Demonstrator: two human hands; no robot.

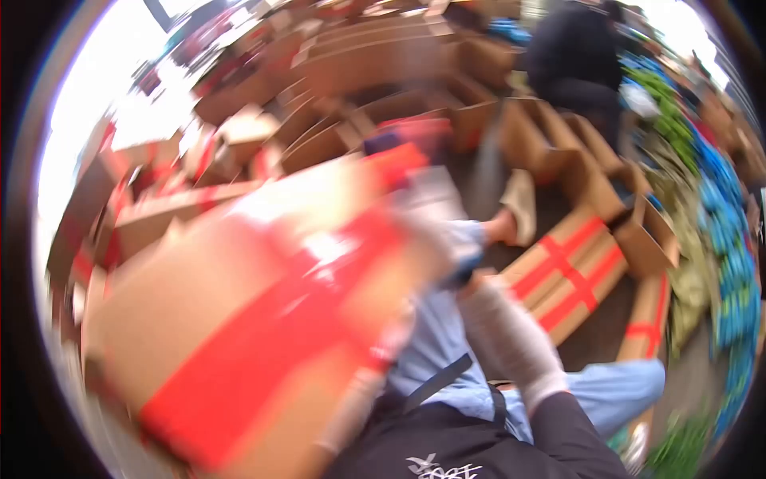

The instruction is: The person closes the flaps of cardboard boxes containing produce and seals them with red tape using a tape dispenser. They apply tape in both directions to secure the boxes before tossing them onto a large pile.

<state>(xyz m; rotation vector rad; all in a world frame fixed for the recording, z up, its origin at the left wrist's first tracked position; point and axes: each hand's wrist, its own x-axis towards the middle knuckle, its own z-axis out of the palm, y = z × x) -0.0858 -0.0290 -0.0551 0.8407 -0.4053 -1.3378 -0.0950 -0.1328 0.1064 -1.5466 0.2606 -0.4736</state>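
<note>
A large cardboard box [179, 299] with wide strips of shiny red tape [271, 335] fills the left and middle of the view, tilted over my lap. My left forearm [351, 411] runs along its near edge, and the left hand supports the box there, its fingers mostly hidden. My right arm, in a pale sleeve [511, 331], reaches forward to the box's right edge. My right hand [435, 239] is smeared by motion beside that edge, so its grip does not show. A blurred red and dark item [407, 136] lies beyond the box's far corner.
Taped boxes [566, 271] lie on the floor at right, near open cartons [538, 140]. More cartons [375, 60] stack up ahead. A person in dark clothes [574, 60] stands at the back. Blue-wrapped bundles [722, 231] and greenery [674, 112] line the right side.
</note>
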